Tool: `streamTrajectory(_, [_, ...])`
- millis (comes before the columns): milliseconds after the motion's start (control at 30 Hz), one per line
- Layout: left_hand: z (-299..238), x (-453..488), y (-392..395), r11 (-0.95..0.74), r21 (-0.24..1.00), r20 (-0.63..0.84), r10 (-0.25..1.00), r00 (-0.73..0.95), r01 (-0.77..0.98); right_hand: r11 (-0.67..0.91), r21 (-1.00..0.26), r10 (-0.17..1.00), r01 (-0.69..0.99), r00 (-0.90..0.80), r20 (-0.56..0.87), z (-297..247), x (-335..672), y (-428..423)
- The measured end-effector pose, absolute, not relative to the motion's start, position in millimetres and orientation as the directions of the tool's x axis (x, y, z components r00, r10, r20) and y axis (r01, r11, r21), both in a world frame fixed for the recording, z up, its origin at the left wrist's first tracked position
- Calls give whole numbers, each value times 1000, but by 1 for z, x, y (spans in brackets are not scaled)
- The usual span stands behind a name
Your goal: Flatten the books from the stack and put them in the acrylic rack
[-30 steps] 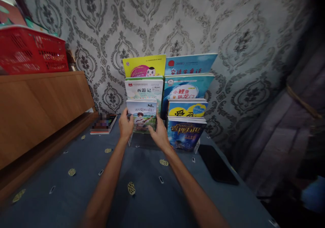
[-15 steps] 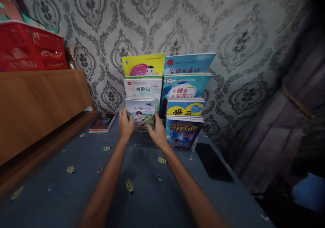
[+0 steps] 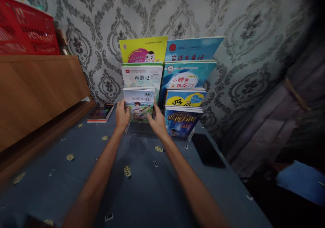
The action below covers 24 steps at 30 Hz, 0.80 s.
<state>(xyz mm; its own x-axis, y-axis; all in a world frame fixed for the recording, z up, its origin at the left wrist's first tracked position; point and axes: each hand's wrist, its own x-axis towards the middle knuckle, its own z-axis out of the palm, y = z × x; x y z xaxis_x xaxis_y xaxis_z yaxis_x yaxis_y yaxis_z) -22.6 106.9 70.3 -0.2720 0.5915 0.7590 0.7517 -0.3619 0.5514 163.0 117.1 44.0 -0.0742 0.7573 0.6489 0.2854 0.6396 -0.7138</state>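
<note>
Between my two hands stands a small book [image 3: 139, 104] with a pale cover, a cartoon figure with a guitar and Chinese lettering; page edges behind its top suggest more than one book. My left hand [image 3: 122, 117] is closed on its left edge, and my right hand [image 3: 157, 121] on its right edge, thumb toward the front cover. Behind it rises a white-and-green book [image 3: 142, 77], then a yellow book [image 3: 138, 50]. To the right, a dark blue book [image 3: 181, 123] fronts a yellow-and-blue book [image 3: 184, 98], a teal book [image 3: 188, 75] and a blue book [image 3: 194, 50].
A black flat tablet or phone [image 3: 208, 150] lies right of the books on the dark blue patterned cloth [image 3: 142, 194]. More books [image 3: 100, 113] lie flat at left, near a wooden cabinet [image 3: 40, 92] bearing a red basket [image 3: 30, 28]. Patterned wallpaper and a curtain [image 3: 266, 119] stand behind.
My view has tilted down a little, so the books and cloth sit higher in the picture. Both hands stay at the sides of the small book.
</note>
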Motion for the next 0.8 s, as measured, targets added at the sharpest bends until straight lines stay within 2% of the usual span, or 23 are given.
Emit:
streamTrajectory(367, [69, -21, 101, -350, 543, 757, 597, -264, 763, 603, -745, 786, 284, -51, 616, 50, 164, 114])
streamTrajectory(800, [100, -25, 117, -333, 516, 770, 583, -258, 789, 672, -638, 690, 375, -7, 723, 70, 156, 121])
